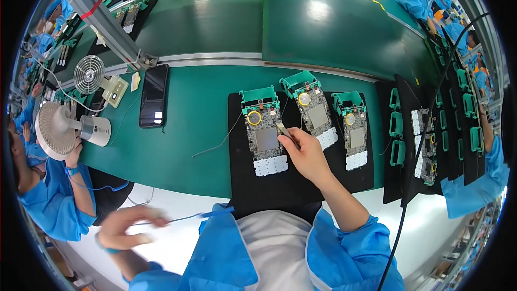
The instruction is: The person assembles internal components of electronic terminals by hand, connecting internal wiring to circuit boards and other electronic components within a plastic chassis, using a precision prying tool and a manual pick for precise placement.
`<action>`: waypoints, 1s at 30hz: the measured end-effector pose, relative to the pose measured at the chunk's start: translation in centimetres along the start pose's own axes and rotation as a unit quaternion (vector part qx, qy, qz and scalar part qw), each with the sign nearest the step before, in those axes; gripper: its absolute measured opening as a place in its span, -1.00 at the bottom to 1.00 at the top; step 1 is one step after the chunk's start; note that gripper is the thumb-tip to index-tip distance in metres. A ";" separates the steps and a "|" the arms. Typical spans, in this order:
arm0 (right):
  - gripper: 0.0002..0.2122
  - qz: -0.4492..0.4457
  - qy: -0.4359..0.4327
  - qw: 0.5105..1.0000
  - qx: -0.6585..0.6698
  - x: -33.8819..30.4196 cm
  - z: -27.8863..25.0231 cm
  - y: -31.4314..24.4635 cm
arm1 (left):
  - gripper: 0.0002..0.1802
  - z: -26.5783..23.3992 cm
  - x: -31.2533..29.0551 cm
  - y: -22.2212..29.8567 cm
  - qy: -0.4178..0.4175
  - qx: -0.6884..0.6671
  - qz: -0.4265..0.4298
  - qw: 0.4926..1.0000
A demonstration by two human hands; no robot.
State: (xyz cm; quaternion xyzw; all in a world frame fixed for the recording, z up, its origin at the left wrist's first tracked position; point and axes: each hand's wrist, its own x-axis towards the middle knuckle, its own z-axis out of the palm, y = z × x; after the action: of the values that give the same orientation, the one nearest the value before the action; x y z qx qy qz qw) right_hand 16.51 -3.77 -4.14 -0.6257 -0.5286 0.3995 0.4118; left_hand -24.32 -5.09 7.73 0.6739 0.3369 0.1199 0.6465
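My right hand (307, 157) is closed in a pinch on tweezers (287, 132), whose pale tip reaches the right edge of the left circuit board (266, 139). That board has a round yellow-ringed part, a grey square plate, a white lower end and a green plastic frame (258, 96) at its top. Two similar boards lie to its right, the middle board (318, 113) slightly tilted and the right board (356, 134) nearly straight. Off the table at lower left, my left hand (129, 227) is blurred, its thumb and finger apart with nothing visibly held. A blue cord (215, 213) stretches beside it.
The boards rest on a black mat (245, 183). A black phone (154, 96) and two small fans (56, 129) stand left. At right, black trays (398, 178) carry green frames and boards; a black cable (404, 210) hangs before them. A co-worker's hand (74, 153) is by the fan.
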 end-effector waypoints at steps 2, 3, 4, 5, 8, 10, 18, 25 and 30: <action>-0.83 -0.025 0.006 1.000 -0.002 0.2 -0.2 0.6 | -0.40 -2.4 -7.0 0.1 0.197 -0.041 0.042 0.979; -0.83 -0.024 0.005 1.000 0.007 0.2 -0.5 0.8 | -0.42 -3.4 -10.0 1.4 0.346 0.038 -0.022 0.937; -0.84 -0.005 -0.012 0.998 0.067 0.2 -0.3 0.8 | -0.42 -4.5 -11.1 0.4 0.348 0.035 -0.020 0.937; -0.85 0.014 -0.028 0.991 0.128 0.3 -0.1 0.6 | -0.48 -5.6 -11.5 -0.3 0.472 0.080 0.022 0.878; -0.86 0.121 -0.080 0.939 0.311 0.0 0.2 -1.3 | -0.67 -2.4 -4.3 -1.4 0.495 0.134 0.094 0.853; -0.81 0.165 -0.157 0.885 0.407 -0.4 -0.5 -1.1 | -0.73 1.6 4.9 -3.9 0.469 0.166 0.135 0.857; -0.75 0.235 -0.150 0.821 0.498 -2.0 -1.1 -0.2 | -0.50 11.7 22.1 -1.5 0.435 0.302 0.289 0.798; -0.76 0.238 -0.162 0.820 0.495 -2.6 -1.2 -0.7 | -0.51 11.5 24.1 -1.5 0.459 0.349 0.295 0.762; -0.78 0.253 -0.122 0.857 0.432 -3.0 -1.2 -1.1 | -0.58 10.5 23.4 -2.3 0.438 0.394 0.347 0.730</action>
State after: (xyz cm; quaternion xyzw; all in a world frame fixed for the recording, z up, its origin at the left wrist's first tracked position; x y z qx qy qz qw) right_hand 16.89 -6.73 -2.50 -0.4432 -0.1725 0.7511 0.4579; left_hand -1.30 0.72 -2.33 0.8111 0.3421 0.4741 0.0174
